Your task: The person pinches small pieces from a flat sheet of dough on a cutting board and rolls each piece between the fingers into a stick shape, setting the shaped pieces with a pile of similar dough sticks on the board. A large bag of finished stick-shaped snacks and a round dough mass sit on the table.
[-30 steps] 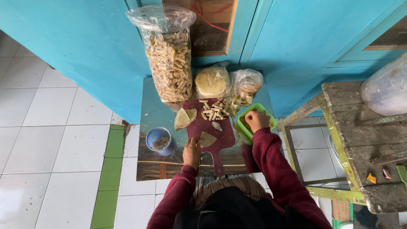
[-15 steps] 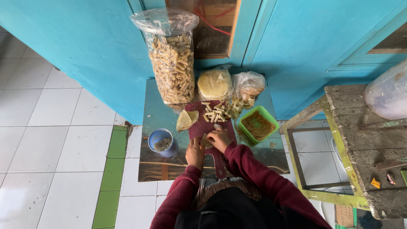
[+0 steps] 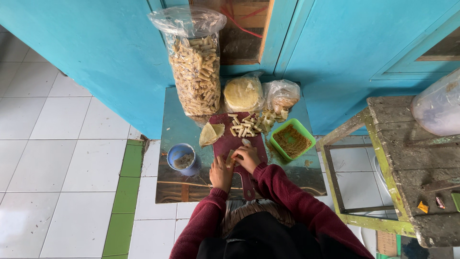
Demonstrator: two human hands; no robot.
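Observation:
Both my hands meet over a dark red cutting board (image 3: pixel 225 140) on a shiny metal sheet (image 3: pixel 170 134). My left hand (image 3: pixel 221 173) and my right hand (image 3: pixel 247 158) pinch a small pale wrapper piece (image 3: pixel 231 156) between them. On the board's far end lie several rolled pale sticks (image 3: pixel 245 125), and folded wrappers (image 3: pixel 211 133) sit at its left. A green tub of brown filling (image 3: pixel 291 139) stands to the right of the board. A small blue cup (image 3: pixel 182 159) stands to the left.
A tall clear bag of fried sticks (image 3: pixel 197 67) stands against the blue door (image 3: pixel 335 48). Beside it are a bagged stack of round wrappers (image 3: pixel 243 94) and another bag (image 3: pixel 281 95). A worn wooden bench (image 3: pixel 407 158) is at right. White floor tiles (image 3: pixel 57 144) lie left.
My right hand left the green tub and came back to the cutting board, joining my left hand on the wrapper piece.

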